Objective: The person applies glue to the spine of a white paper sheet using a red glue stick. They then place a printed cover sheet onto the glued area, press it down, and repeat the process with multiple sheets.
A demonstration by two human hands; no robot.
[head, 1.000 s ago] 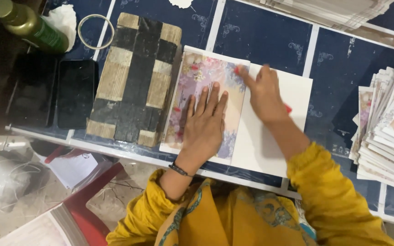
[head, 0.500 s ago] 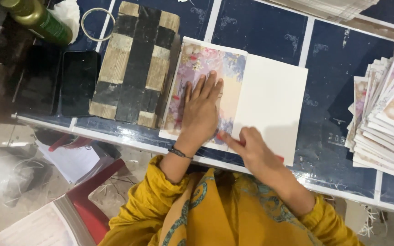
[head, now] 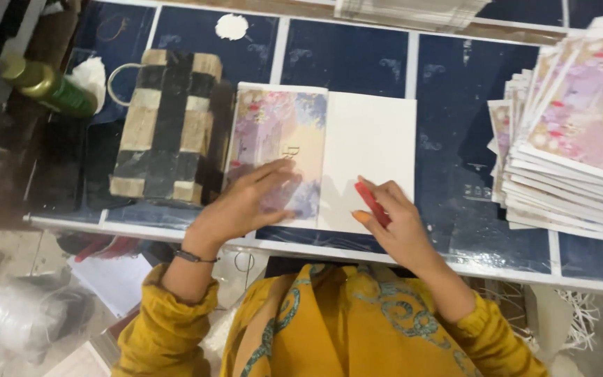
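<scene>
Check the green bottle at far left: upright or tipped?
Tipped. The green bottle lies on its side, gold cap pointing up-left, beside the striped wooden block.

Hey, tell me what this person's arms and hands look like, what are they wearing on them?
Both arms wear loose mustard-yellow sleeves gathered at the wrist, part of a yellow top with teal swirl embroidery down the front. The left hand has a thin dark bracelet at the wrist. The right hand is bare, with orange-tinted fingernails and no rings or watch visible.
</scene>
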